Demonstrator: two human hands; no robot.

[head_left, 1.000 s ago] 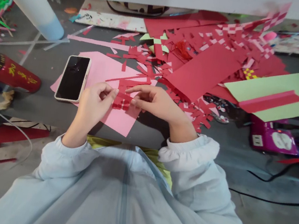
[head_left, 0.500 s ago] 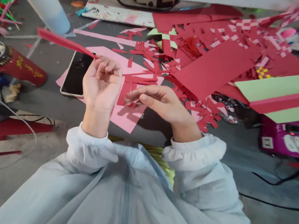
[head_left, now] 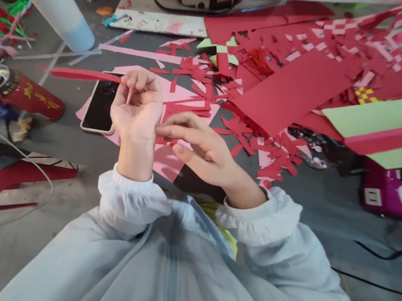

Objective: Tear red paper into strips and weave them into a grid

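Note:
My left hand [head_left: 138, 105], palm up, pinches the end of a narrow red paper strip [head_left: 83, 74] that points left over a phone [head_left: 101, 106]. My right hand [head_left: 201, 148] is beside its wrist, fingers stretched toward it and a little apart, with nothing seen in them. Under and behind both hands lies a pink paper sheet [head_left: 168, 163] with red strips on it. Small red and pink scraps [head_left: 201, 72] are scattered behind. A large red sheet [head_left: 294, 94] lies to the right.
A red can [head_left: 37, 96] lies tilted at the left, near a white and blue bottle [head_left: 63, 6]. Green paper [head_left: 387, 154] with a folded red strip rests at the right above a purple box [head_left: 400, 195]. A red stool [head_left: 9, 181] stands below left.
The red strip has swung lower and is more level. My right hand has moved slightly left and down, closer to my left wrist. The view has shifted a little.

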